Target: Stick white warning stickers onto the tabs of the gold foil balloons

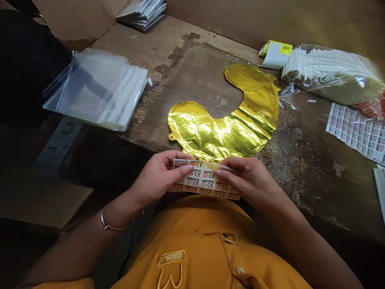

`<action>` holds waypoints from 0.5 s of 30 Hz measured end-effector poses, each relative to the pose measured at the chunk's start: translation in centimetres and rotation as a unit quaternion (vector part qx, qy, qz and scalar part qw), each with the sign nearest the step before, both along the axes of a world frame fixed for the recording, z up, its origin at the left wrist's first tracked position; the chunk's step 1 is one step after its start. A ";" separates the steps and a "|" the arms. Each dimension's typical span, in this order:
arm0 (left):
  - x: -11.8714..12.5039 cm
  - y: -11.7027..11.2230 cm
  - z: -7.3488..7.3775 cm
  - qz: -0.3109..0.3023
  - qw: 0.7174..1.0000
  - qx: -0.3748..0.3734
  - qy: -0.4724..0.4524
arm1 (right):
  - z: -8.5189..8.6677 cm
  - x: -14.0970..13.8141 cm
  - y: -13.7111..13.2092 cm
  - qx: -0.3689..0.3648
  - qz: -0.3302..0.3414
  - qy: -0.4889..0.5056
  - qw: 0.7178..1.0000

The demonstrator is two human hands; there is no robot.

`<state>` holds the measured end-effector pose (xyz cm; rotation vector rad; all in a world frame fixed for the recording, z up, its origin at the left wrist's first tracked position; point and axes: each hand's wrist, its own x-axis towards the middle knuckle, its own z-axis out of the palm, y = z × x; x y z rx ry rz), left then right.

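Note:
Between both hands, close to my body, is a sheet of CE stickers [207, 184], bent over along its top edge. My left hand [159, 174] pinches its left end, thumb on the front. On the other end, my right hand [246, 176] grips it the same way, with fingers behind the fold. Just beyond the hands a shiny gold foil balloon [222, 130] lies flat and uninflated on the worn wooden table [195, 76]. Its curved shape opens toward the far left, and its near edge passes behind the sheet.
A stack of clear plastic sleeves [102, 90] overhangs the table's left edge. White packets [144, 12] are piled at the back. At right lie a wrapped bundle of white sheets [331, 70], a curled yellow-and-white label [276, 56] and another sticker sheet [357, 130]. Cardboard walls [240, 24] close the back.

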<state>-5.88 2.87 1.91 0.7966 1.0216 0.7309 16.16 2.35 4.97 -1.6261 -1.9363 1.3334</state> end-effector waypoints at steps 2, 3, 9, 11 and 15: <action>0.1 -0.2 -0.4 0.023 0.999 -0.027 -0.029 | -0.2 0.5 0.5 -0.038 0.017 0.000 0.999; 0.2 -0.3 -0.5 0.032 0.998 -0.038 -0.036 | -0.1 0.6 0.6 -0.013 0.024 -0.025 0.999; 0.7 -0.9 -0.9 0.066 0.996 -0.045 -0.037 | 1.1 -1.8 -0.9 0.390 0.039 -0.200 0.898; 0.8 -1.1 -1.0 0.060 0.998 -0.026 -0.026 | 0.9 -2.7 -1.3 0.376 0.052 -0.192 0.905; 0.9 -1.2 -1.0 0.024 1.000 0.013 0.005 | 0.0 -3.3 -1.0 0.260 0.003 -0.127 0.957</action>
